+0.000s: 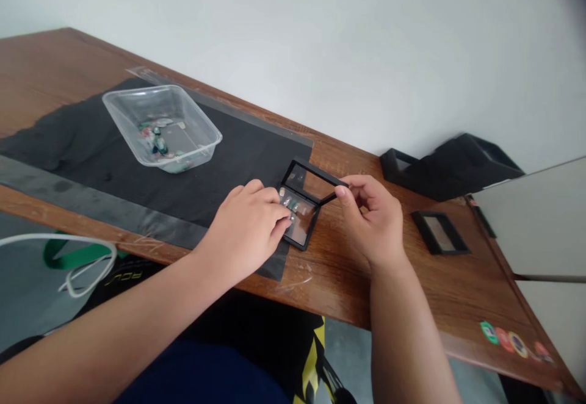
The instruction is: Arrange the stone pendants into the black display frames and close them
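Open case [312, 227] on the table [345, 276], lying across the right edge of the black sheet [242, 157]. The near edge of the table runs just below the case; beyond the case, a narrow strip of wood separates it from the wall [320, 44]. To the right of the case, open wood extends as far as the small frame [440, 233]; the bins [451, 166] stand farther right and back, against the wall. To the left of the case, on the sheet and well apart, stands the clear tub [201, 152], with coloured bits [159, 141] in it. The lid [319, 174] of the case is raised at an angle from the base. The right hand [375, 218] pinches the lid's right corner between thumb and forefinger, its other fingers curled. The left hand [249, 224] covers the left side of the case, fingers bent, thumb and forefinger close together beside small pieces [293, 205] in the base; whether it grips one cannot be told.
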Motion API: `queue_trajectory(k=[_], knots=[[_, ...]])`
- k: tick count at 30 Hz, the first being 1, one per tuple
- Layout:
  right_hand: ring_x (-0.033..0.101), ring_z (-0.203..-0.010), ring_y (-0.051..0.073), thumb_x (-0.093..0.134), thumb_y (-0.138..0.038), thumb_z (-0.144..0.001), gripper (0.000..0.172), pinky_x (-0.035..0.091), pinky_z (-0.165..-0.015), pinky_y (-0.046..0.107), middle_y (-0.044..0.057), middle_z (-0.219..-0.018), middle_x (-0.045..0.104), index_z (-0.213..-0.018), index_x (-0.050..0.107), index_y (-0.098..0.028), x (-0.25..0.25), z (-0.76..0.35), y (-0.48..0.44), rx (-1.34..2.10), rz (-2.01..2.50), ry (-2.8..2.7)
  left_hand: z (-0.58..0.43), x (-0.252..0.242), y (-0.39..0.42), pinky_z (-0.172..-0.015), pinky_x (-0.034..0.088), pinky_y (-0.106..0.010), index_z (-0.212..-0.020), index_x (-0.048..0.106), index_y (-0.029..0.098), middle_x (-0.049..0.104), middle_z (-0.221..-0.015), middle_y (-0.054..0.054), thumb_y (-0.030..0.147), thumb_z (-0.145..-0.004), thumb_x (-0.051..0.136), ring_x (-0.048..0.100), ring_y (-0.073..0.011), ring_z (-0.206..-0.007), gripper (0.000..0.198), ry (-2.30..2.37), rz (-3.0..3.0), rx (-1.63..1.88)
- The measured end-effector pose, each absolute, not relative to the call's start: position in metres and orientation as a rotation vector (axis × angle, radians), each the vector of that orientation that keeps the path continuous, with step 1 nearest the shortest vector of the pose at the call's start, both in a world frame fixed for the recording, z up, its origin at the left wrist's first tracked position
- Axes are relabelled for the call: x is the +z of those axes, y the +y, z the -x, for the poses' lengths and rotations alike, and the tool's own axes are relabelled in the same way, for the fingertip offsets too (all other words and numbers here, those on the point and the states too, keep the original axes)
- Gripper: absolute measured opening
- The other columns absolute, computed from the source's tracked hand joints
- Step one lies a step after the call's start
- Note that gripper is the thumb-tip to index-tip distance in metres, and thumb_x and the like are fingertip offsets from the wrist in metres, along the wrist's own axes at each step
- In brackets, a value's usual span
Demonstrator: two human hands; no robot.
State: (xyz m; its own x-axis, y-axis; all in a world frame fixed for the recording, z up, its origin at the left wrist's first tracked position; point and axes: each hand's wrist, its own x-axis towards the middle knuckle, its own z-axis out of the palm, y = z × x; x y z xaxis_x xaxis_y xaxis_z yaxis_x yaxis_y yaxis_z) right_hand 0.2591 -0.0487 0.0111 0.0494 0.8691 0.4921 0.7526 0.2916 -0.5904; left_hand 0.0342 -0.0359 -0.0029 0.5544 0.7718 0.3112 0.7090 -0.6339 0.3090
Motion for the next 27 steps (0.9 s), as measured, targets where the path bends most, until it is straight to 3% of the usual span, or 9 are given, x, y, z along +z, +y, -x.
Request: queue_trajectory(k=[12, 27], knots=[[0.056, -0.059, 0.013, 0.065, -0.041, -0.095, 0.018, 0.044, -0.055, 0.025, -0.001, -0.073, 0.066, -0.097, 0.070, -0.023, 0.010, -0.260, -0.048, 0.180, 1.470, -1.720, -0.037, 0.000, -0.031, -0.079, 0.043, -0.036, -0.103, 0.080, 0.030, 0.067, -0.089, -0.003, 0.014, -0.094, 0.063, 0.052, -0.0225, -0.086, 0.025, 1.053, -2.605, 0.598], [0.051, -0.054, 0.012, 0.064, -0.040, -0.095, 0.018, 0.041, -0.053, 0.025, -0.004, -0.065, 0.060, -0.096, 0.070, -0.023, 0.011, -0.259, -0.048, 0.162, 1.477, -1.725, -0.029, -0.007, -0.025, -0.075, 0.041, -0.037, -0.094, 0.080, 0.026, 0.070, -0.087, -0.003, 0.032, -0.096, 0.066, 0.055, -0.0226, -0.086, 0.016, 1.100, -2.720, 0.666]])
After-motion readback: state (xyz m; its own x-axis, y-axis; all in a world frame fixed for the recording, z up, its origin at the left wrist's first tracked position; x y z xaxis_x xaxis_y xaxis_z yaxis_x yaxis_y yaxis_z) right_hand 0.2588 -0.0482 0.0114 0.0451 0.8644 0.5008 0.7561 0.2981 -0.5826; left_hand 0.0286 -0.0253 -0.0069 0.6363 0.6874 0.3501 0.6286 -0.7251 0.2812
